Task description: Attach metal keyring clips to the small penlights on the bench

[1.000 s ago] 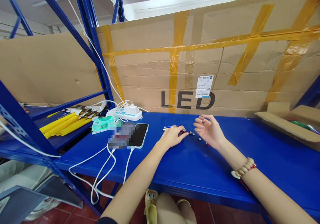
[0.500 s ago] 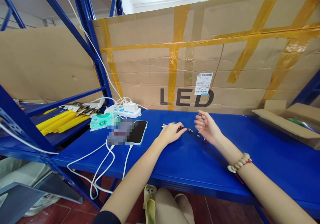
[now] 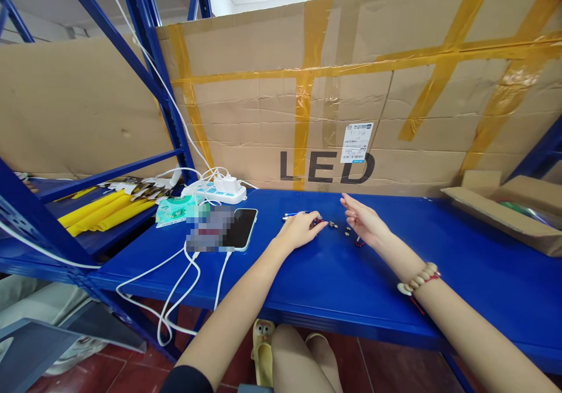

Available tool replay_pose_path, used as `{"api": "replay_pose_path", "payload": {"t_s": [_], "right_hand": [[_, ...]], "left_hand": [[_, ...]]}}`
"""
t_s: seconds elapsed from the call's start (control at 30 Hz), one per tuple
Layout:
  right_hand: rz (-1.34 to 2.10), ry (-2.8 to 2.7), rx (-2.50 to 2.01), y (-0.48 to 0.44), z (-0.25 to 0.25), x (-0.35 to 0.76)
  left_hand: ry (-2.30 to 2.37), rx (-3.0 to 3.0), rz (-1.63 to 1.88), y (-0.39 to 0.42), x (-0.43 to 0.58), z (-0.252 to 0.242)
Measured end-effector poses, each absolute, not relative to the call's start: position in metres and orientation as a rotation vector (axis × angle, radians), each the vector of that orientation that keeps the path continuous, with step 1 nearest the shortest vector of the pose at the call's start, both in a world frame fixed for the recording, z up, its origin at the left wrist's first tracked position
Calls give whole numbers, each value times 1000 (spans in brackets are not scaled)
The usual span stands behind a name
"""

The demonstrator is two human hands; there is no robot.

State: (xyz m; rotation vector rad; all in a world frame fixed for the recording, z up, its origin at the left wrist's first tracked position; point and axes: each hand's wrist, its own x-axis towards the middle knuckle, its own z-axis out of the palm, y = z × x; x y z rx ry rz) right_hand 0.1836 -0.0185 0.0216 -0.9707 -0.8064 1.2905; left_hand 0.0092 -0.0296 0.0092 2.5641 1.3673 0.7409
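My left hand rests low on the blue tabletop, its fingers curved and its thumb stretched out to the right. A small dark red piece shows between thumb and forefinger; its kind is too small to tell. Beyond the knuckles lies a thin blue pen-like stick, partly covered. On its little-finger side stands my right hand, fingers loosely bent and apart from anything held. Between the hands are several tiny metallic pieces. A small red piece lies beneath the right palm.
To the left lie a phone, a green packet and a white power strip with cables. Yellow tubes sit farther left. A large cardboard sheet stands behind, and an open carton at the right.
My right hand has tilted and shifted slightly left, its fingers straighter than before. My left hand stays almost in place around the dark red piece. The view has shifted slightly.
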Motion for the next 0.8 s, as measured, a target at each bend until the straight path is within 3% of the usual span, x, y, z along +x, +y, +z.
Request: {"api": "replay_pose_path", "payload": {"t_s": [0.17, 0.37, 0.43, 0.8], "right_hand": [[1118, -955, -1050, -20, 23, 184], [306, -1768, -1547, -25, 26, 191], [180, -1917, -1726, -26, 25, 194], [545, -1800, -1705, -19, 21, 210]], "left_hand": [[1382, 2557, 733, -31, 9, 11], [1376, 2566, 730, -30, 9, 11], [1360, 2573, 743, -29, 8, 10], [1361, 2590, 755, -27, 7, 7]]}}
